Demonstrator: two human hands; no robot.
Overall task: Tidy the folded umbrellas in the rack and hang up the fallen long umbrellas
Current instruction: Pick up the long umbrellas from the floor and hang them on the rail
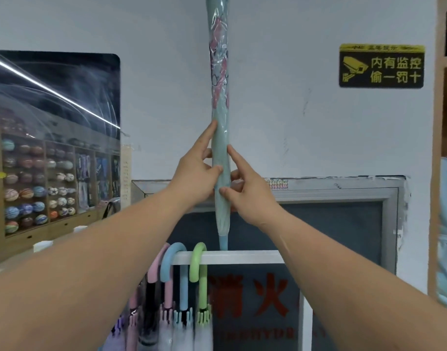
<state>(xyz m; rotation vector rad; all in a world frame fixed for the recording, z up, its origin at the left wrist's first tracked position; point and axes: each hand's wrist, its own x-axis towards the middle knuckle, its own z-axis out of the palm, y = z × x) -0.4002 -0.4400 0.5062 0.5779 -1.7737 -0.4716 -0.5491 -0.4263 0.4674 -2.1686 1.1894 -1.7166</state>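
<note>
Hands: your left hand (pixel 197 171) and right hand (pixel 247 192) both close on one long umbrella (pixel 220 138), pale blue with pink print, sleeved in clear plastic. Left sits slightly higher, index finger laid up along the shaft, thumb pressing the front. Right clasps just below, thumb across the front, index finger extended upward against the sleeve. Neither hand is nearer in any useful sense; they meet at the same stretch.

Axis: upright, near vertical, running from above the top edge of view down between your hands. Its lower end reaches the white rail (pixel 242 257) of the rack and is lost behind it; whether the handle is hooked there, you cannot tell.

Neighbours on that rail, left of the held item: hooked handles in green (pixel 198 259), blue (pixel 172 259) and pink (pixel 158 264), umbrellas hanging below.

Judgement: the hang turns on lowering straight down along that axis, just right of the green hook.

Surroundings: surveillance sign (pixel 381 66) on the wall upper right.
</note>
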